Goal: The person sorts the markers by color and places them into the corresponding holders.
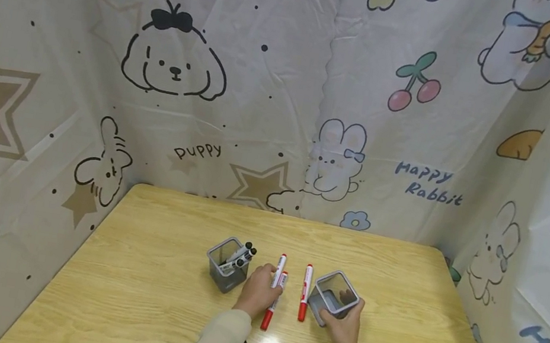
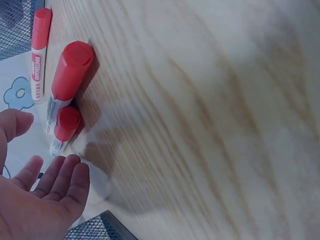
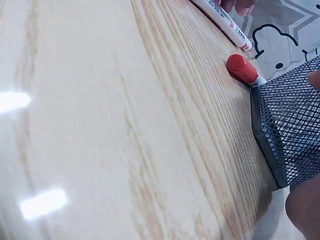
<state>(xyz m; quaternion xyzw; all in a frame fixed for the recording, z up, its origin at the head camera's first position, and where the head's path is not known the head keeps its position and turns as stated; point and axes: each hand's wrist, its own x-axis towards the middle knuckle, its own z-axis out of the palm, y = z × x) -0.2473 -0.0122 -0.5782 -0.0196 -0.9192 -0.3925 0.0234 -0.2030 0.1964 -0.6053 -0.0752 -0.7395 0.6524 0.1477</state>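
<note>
My left hand [image 1: 260, 290] reaches beside two red whiteboard markers that lie close together, one marker [image 1: 280, 264] slightly farther back than the other marker [image 1: 268, 315]. In the left wrist view a gap shows between the thumb and loosely bent fingers [image 2: 75, 185], and no marker is gripped. A third red marker [image 1: 305, 293] lies between those two and a grey mesh pen holder [image 1: 318, 307]. My right hand [image 1: 346, 327] grips this holder, thumb on the near side and fingers around the right. Through its mesh the fingers are visible, and no pens show inside.
A second mesh pen holder [image 1: 226, 282] stands left of my left hand, with several black-capped markers [image 1: 242, 255] leaning in it. The wooden table [image 1: 156, 273] ends at a printed cloth curtain [image 1: 238, 130] behind and at both sides.
</note>
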